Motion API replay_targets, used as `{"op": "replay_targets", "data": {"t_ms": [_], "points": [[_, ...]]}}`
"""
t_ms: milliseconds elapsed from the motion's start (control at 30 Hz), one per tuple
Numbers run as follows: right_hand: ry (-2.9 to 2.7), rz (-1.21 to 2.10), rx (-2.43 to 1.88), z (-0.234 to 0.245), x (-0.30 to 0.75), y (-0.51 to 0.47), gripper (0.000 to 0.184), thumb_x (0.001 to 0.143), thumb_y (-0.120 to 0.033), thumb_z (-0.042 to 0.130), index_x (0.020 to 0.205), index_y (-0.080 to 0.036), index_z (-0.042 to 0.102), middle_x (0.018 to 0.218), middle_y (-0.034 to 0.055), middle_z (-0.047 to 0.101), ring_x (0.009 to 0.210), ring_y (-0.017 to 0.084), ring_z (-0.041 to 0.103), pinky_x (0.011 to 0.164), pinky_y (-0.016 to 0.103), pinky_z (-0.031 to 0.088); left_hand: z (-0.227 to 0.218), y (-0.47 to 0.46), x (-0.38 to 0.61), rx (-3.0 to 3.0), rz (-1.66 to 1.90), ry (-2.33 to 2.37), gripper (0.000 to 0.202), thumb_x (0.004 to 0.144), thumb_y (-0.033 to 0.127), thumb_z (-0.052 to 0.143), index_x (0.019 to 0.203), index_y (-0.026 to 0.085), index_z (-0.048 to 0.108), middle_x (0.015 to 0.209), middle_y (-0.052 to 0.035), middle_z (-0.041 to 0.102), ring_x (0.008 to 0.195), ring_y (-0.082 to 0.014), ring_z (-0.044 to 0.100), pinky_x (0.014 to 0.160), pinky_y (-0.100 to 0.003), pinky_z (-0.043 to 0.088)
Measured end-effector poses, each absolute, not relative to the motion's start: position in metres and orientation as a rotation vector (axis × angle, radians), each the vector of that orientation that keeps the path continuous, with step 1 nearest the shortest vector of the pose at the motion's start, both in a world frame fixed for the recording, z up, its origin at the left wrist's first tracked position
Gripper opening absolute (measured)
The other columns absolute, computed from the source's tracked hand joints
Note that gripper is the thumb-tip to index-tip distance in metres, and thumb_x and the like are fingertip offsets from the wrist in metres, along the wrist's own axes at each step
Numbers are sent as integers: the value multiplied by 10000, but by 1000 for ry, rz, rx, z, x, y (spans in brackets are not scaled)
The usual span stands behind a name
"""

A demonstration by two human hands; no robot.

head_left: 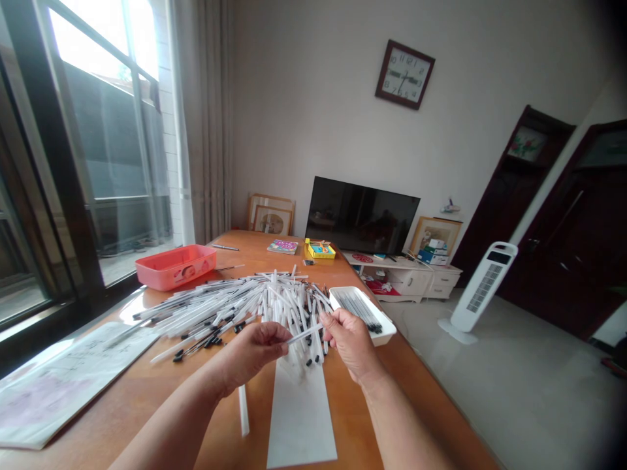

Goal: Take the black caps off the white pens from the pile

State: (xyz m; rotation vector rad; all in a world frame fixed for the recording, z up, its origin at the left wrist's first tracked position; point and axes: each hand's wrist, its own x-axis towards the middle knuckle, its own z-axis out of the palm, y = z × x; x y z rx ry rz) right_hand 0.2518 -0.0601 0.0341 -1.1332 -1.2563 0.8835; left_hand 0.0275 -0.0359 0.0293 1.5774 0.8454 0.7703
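My left hand [258, 351] and my right hand [349, 339] pinch the two ends of a slim translucent pen barrel [304, 335], held slantwise above the table. Just beyond them spreads a big heap of clear and white pen barrels [220, 303], mixed with black caps. Near my right hand stands a white tray [385, 334] holding several thin refill-like sticks with dark ends. Under the heap's near edge lies a white sheet [301, 421]. One loose pen barrel [243, 411] rests on the wood below my left hand.
A red plastic basket [176, 271] sits at the table's left edge. A newspaper-like sheet [63, 385] lies front left. A booklet [283, 247] and a yellow box [321, 250] are at the far end. The wooden table [421, 391] drops off on the right.
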Motion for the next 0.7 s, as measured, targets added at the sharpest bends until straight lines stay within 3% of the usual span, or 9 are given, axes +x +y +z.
{"op": "replay_targets", "data": {"t_ms": [100,267,500,700], "points": [[-1211,877,-1118,32,249,-60,419,815,-554,666,649,-188,549,561,-27,549,500,90,411,506,227,345,32,-38,28,1594,748,861,329,758,448,718,930,168,688,824,-25,657,802,-175,546,787,-292,402],[-1205,850,-1115,29,249,-58,403,825,-556,653,685,-186,579,601,-11,580,537,104,444,532,234,360,32,-41,28,1648,617,1006,493,862,617,514,948,170,703,793,-43,669,787,-196,565,768,-310,402],[-1189,755,-1159,25,249,-56,442,840,-554,642,619,-191,523,525,-39,490,529,101,425,547,239,359,32,-39,32,1695,708,903,407,801,563,640,843,159,659,743,-8,591,739,-164,507,730,-277,377],[-1071,948,-1034,31,249,-56,415,845,-584,604,880,-179,689,697,31,654,566,118,509,516,236,381,38,-41,31,1656,747,932,389,805,554,637,842,168,657,763,-14,613,759,-167,511,737,-272,372]]}}
